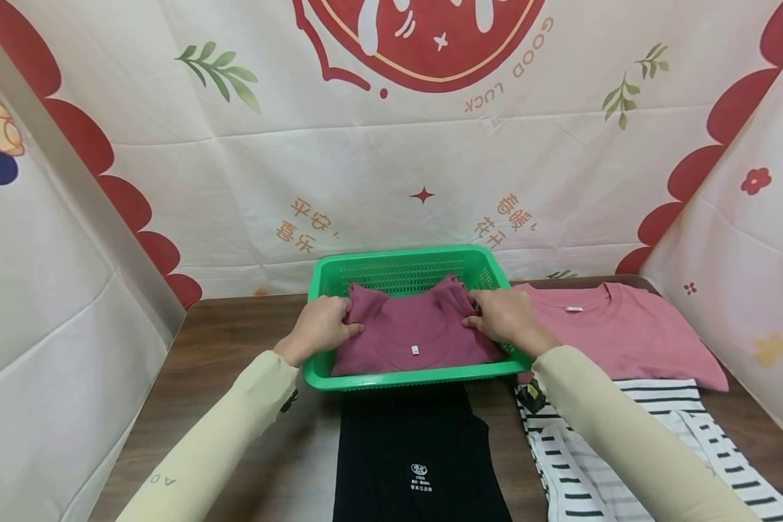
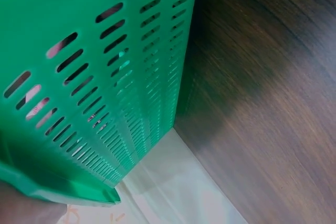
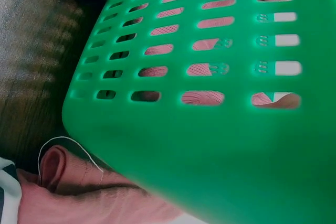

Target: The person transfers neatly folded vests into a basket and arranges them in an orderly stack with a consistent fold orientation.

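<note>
We see the dark pink shirt (image 1: 407, 332) lying in the green basket (image 1: 424, 378) on the desk (image 1: 235, 326). The left hand (image 1: 320, 326) and the right hand (image 1: 505, 315) pinch its two sides, with each grip nearly closed on it.

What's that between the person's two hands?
A maroon shirt, lying in the green basket; the head view shows it between the left hand and the right hand.
</note>
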Motion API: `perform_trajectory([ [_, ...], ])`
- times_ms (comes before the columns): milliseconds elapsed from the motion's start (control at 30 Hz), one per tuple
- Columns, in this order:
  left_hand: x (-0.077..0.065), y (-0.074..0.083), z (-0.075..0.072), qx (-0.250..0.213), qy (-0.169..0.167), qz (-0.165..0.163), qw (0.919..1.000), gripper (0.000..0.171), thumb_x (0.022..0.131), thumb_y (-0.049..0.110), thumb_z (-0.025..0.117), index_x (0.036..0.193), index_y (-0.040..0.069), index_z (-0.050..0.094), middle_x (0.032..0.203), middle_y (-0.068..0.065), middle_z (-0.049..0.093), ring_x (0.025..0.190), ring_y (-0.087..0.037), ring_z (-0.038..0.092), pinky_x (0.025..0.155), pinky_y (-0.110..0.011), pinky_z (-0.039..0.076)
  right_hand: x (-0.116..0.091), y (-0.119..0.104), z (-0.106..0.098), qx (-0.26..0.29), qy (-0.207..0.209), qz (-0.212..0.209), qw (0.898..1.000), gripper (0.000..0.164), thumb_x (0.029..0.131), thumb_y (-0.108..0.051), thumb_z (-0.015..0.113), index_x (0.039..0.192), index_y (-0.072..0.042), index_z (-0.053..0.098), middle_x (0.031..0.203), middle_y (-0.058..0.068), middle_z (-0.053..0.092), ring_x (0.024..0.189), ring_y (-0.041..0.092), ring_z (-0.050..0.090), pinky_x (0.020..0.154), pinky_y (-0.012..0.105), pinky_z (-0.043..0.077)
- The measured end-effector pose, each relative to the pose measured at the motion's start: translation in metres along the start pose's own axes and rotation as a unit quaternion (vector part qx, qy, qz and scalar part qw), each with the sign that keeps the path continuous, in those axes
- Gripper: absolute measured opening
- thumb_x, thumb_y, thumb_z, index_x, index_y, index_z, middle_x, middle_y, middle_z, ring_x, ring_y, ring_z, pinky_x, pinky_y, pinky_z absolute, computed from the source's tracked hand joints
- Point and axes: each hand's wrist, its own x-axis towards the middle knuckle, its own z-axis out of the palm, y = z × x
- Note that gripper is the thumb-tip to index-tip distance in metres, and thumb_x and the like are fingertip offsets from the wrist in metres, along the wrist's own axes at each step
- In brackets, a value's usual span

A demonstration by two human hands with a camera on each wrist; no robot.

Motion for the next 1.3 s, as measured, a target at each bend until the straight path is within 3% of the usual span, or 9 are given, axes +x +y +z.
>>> perform_trajectory([
  [300,0.0008,-0.0001,-0.0017,-0.004,-0.006,-0.003,1.0,0.043,0.086,0.029,0.079,0.062,0.013,0.047,0.053,0.001,0.044,0.051,-0.013,0.044,0.05,-0.025,0.032,0.0003,-0.0005,0.0007,-0.008,0.006,-0.002,1.0,0.041,0.09,-0.04,0.072,0.119,-0.011,0.066,0.07,0.0,0.06,0.069,0.02,0.058,0.05,0.034,0.038],
  [667,0.0007,0.0011,0.0006,0.016,-0.001,-0.006,0.9999,0.043,0.084,0.031,0.08,0.062,0.012,0.049,0.054,-0.001,0.048,0.053,-0.015,0.048,0.05,-0.027,0.035,-0.0009,-0.0019,0.0038,-0.009,0.027,0.001,1.0,0.026,0.089,-0.038,0.074,0.088,-0.015,0.063,0.065,0.0,0.057,0.063,0.02,0.056,0.05,0.034,0.038],
  [900,0.0024,-0.0008,0.0017,0.003,-0.005,0.004,1.0,0.046,0.087,0.024,0.077,0.056,0.01,0.046,0.048,0.005,0.035,0.047,-0.008,0.034,0.047,-0.025,0.026,-0.0005,-0.0011,0.0052,-0.019,0.045,-0.004,0.999,0.012,0.091,-0.026,0.071,0.092,-0.014,0.068,0.068,-0.001,0.062,0.06,0.019,0.058,0.049,0.039,0.045],
  [1000,0.0025,-0.0027,0.0023,-0.011,0.006,0.004,0.9999,0.028,0.087,0.019,0.075,0.067,0.003,0.063,0.056,0.002,0.055,0.053,-0.009,0.05,0.05,-0.026,0.04,-0.0006,-0.0012,0.005,-0.019,0.048,-0.003,0.999,0.011,0.091,-0.024,0.07,0.092,-0.014,0.067,0.068,-0.001,0.062,0.061,0.019,0.059,0.05,0.04,0.046],
  [1100,0.0018,-0.0042,0.0026,-0.021,0.017,0.001,0.9996,0.018,0.088,0.015,0.074,0.093,-0.003,0.073,0.082,-0.01,0.074,0.075,-0.02,0.07,0.067,-0.035,0.057,-0.001,-0.0011,0.0043,-0.018,0.048,-0.003,0.999,0.011,0.09,-0.025,0.071,0.09,-0.014,0.067,0.068,-0.002,0.062,0.061,0.019,0.059,0.05,0.041,0.045],
  [1167,0.0014,-0.0045,0.0027,-0.027,0.021,0.003,0.9994,0.023,0.088,0.013,0.073,0.102,-0.005,0.072,0.092,-0.014,0.075,0.086,-0.026,0.072,0.076,-0.04,0.059,-0.0013,-0.0006,0.0039,-0.016,0.047,-0.004,0.999,0.011,0.09,-0.025,0.071,0.09,-0.014,0.067,0.067,-0.002,0.061,0.061,0.019,0.059,0.05,0.04,0.045],
  [1300,0.0001,-0.005,0.0033,-0.043,0.023,0.016,0.9987,0.02,0.089,0.012,0.071,0.102,-0.004,0.072,0.092,-0.013,0.075,0.085,-0.025,0.072,0.074,-0.039,0.059,-0.0017,0.0002,0.0049,-0.011,0.039,-0.003,0.999,0.012,0.092,-0.026,0.07,0.089,-0.016,0.067,0.067,-0.003,0.061,0.06,0.017,0.057,0.049,0.037,0.043],
])
